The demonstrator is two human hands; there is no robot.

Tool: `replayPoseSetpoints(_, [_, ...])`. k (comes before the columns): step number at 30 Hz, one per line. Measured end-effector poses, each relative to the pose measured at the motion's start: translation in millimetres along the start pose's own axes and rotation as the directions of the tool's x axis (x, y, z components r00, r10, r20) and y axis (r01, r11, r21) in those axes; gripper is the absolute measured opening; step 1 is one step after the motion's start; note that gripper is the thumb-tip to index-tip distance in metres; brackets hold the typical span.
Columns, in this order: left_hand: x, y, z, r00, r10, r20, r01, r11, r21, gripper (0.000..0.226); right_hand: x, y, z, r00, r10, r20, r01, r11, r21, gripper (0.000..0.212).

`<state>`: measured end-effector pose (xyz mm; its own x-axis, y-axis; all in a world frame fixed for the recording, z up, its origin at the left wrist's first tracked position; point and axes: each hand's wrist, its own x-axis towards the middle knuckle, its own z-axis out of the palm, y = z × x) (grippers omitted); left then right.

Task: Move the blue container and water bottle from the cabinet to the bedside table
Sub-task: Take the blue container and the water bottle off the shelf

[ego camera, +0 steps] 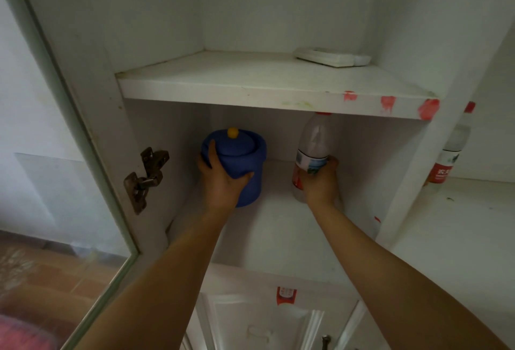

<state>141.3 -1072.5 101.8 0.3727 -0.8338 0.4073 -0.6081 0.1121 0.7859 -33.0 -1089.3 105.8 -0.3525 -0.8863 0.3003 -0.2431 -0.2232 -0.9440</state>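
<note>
A blue container (245, 154) with a lid and a small yellow knob stands on the lower shelf (267, 232) of the white cabinet. My left hand (220, 179) wraps its side, thumb on the left, fingers across the front. To the right stands a clear water bottle (316, 140) with a red cap and a blue, white and red label. My right hand (320, 182) is closed around the bottle's lower half. Both objects appear to rest on the shelf.
The upper shelf (264, 82) carries a white flat object (331, 57) at the back right. A second bottle with a red label (448, 154) stands in the compartment to the right. The glass cabinet door (69, 154) hangs open at my left, with a metal hinge (146, 177).
</note>
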Motion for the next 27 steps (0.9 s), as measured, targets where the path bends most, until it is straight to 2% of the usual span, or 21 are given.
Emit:
replayPoseSetpoints(6, [-23.5, -0.2, -13.4, 1.000, -0.001, 0.004, 0.001, 1.000, -0.021, 0.103, -25.2, -7.4, -9.0, 0.999, -0.042, -0.004, 0.042, 0.998, -0.051, 0.044])
replayPoseSetpoints(14, [-67.0, 5.7, -36.4, 1.000, 0.010, 0.016, -0.009, 0.998, -0.060, 0.105, -74.0, -11.7, -33.1, 1.000, 0.017, 0.016, -0.016, 0.997, -0.073, 0.059])
replayPoseSetpoints(21, [-103.5, 7.3, -54.3, 0.998, 0.051, 0.020, -0.050, 0.996, -0.071, 0.107, -114.7, -12.5, -52.0, 1.000, 0.020, 0.011, -0.018, 0.994, -0.103, 0.060])
replayPoseSetpoints(27, [-119.7, 11.4, -61.2, 1.000, 0.007, 0.006, -0.006, 0.995, -0.100, 0.113, -128.7, -14.3, -60.2, 1.000, 0.013, 0.014, -0.011, 0.991, -0.137, 0.062])
